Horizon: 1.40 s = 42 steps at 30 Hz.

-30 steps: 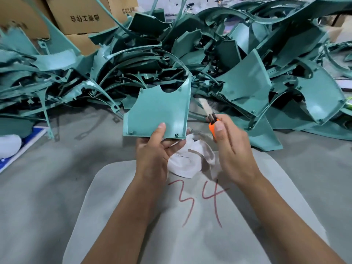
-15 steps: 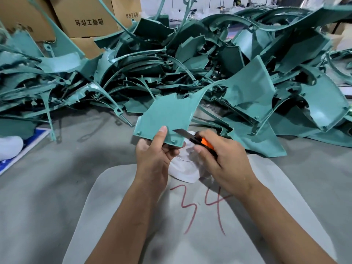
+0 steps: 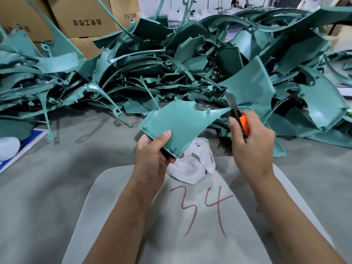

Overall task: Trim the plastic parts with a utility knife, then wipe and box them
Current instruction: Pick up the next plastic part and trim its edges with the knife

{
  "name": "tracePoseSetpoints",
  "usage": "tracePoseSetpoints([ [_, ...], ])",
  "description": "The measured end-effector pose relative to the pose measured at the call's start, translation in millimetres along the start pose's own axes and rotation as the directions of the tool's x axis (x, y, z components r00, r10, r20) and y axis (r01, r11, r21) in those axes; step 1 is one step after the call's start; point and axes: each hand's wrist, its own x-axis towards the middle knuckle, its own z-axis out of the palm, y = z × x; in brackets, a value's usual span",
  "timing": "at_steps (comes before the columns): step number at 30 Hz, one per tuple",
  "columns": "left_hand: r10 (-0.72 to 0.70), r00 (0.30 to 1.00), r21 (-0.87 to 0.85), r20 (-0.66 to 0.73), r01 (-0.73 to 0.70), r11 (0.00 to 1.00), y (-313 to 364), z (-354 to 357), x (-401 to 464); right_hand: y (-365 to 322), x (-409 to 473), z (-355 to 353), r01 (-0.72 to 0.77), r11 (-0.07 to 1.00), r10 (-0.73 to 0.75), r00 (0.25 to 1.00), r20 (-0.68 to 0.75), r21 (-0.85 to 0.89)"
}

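My left hand [image 3: 154, 151] grips a flat teal plastic part [image 3: 177, 124] by its near corner, thumb on top, and holds it tilted above my lap. My right hand [image 3: 249, 141] grips an orange utility knife [image 3: 242, 123]. Its blade points up and lies against the part's far right tip. A crumpled white cloth [image 3: 194, 164] lies just below the part, between my hands.
A large heap of teal plastic parts [image 3: 171, 69] fills the floor ahead. Cardboard boxes [image 3: 85, 18] stand at the back left. A grey pad marked 34 [image 3: 205, 216] covers my lap. Grey floor lies on both sides; a white object [image 3: 7, 147] sits far left.
The part has been turned and tilted flatter in my left hand. My right hand moved the knife from the part's near edge up to its far right tip.
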Motion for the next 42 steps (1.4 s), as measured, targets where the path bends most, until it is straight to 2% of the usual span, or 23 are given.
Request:
tracePoseSetpoints([
  [4, 0.003, 1.0, -0.111, -0.02, -0.005, 0.994, 2, -1, -1, 17, 6, -11, -0.156, 0.988, 0.154, 0.984, -0.092, -0.02],
  [8, 0.013, 0.999, -0.071, -0.046, -0.016, 0.997, -2, -2, 2, 15, 5, -12, -0.183, 0.983, 0.181, 0.976, -0.123, -0.002],
  [10, 0.03, 0.998, -0.031, -0.053, -0.032, 0.999, -4, -2, 4, 4, 0, -7, -0.097, 0.995, 0.101, 0.99, -0.1, 0.035],
  [12, 0.04, 0.997, -0.017, -0.062, -0.041, 0.999, -5, -3, 4, -7, -7, -2, 0.041, 0.997, -0.04, 0.999, -0.019, 0.059],
  [15, 0.038, 0.995, -0.025, -0.096, -0.04, 0.999, -6, -3, 4, -15, -16, 5, 0.218, 0.966, -0.238, 0.959, 0.154, 0.136],
  [18, 0.043, 0.996, -0.032, -0.08, -0.046, 0.998, -6, -1, 3, -15, -20, 9, 0.25, 0.95, -0.299, 0.901, 0.315, 0.187],
  [20, 0.036, 0.998, -0.033, -0.057, -0.038, 0.999, -6, 0, 3, -13, -20, 10, 0.243, 0.952, -0.294, 0.891, 0.345, 0.185],
  [22, 0.019, 0.999, -0.035, -0.041, -0.021, 0.999, -5, 1, 3, -9, -18, 8, 0.211, 0.966, -0.247, 0.926, 0.284, 0.151],
  [25, -0.01, 1.0, -0.017, -0.017, 0.01, 1.0, -2, -1, 2, -4, -10, 1, 0.093, 0.988, -0.105, 0.99, 0.091, 0.122],
  [28, -0.039, 0.999, 0.021, 0.032, 0.039, 0.999, 0, -4, 1, 4, -2, -9, -0.014, 0.995, 0.017, 1.0, -0.024, 0.094],
  [31, -0.041, 0.998, 0.029, 0.045, 0.04, 0.999, 2, -6, 2, 16, 3, -16, -0.157, 0.987, 0.159, 0.985, -0.068, 0.045],
  [35, -0.042, 0.998, -0.047, 0.046, 0.044, 0.998, 5, -9, 2, 27, 12, -24, -0.302, 0.953, 0.296, 0.945, -0.135, -0.02],
  [39, -0.079, 0.993, -0.111, 0.084, 0.088, 0.99, 6, -15, 7, 27, 12, -26, -0.308, 0.95, 0.311, 0.942, -0.125, 0.044],
  [42, -0.086, 0.995, -0.098, 0.052, 0.091, 0.991, 6, -18, 11, 24, 11, -25, -0.311, 0.95, 0.311, 0.943, -0.117, 0.017],
])
